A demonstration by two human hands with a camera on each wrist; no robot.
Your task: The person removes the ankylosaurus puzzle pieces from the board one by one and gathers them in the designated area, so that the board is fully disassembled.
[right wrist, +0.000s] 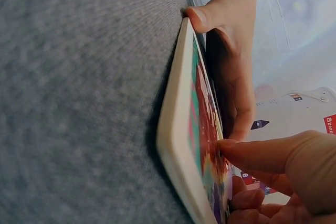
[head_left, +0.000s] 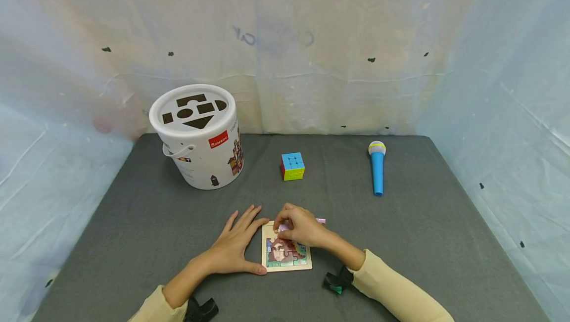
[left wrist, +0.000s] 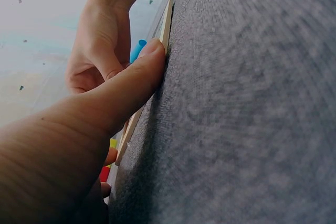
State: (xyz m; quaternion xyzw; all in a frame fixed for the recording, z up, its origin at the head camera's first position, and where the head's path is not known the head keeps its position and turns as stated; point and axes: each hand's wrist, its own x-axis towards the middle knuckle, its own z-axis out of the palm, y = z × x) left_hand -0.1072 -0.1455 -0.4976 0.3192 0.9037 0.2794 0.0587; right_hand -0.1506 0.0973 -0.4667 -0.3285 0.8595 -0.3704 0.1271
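Observation:
A small wooden jigsaw puzzle [head_left: 287,267] lies flat on the table, its tray framing a brown animal picture on a green ground. My left hand [head_left: 236,248] lies spread at its left side, thumb on the lower left corner and index fingertip at the upper left corner. Over the upper part of the tray, my right hand [head_left: 303,225] pinches a small puzzle piece [head_left: 276,231] between thumb and curled fingers, mostly hidden by them. In the right wrist view, the right thumb [right wrist: 252,153] tip is right at the picture surface. Another pink piece [head_left: 321,221] shows past the right hand.
A white lidded bucket [head_left: 196,149] with shape cut-outs stands at the back left. Beyond the puzzle sits a puzzle cube [head_left: 292,166], and a blue toy microphone [head_left: 377,171] lies at the back right. Plastic sheeting [head_left: 285,104] walls the grey table's [head_left: 423,243] back and sides.

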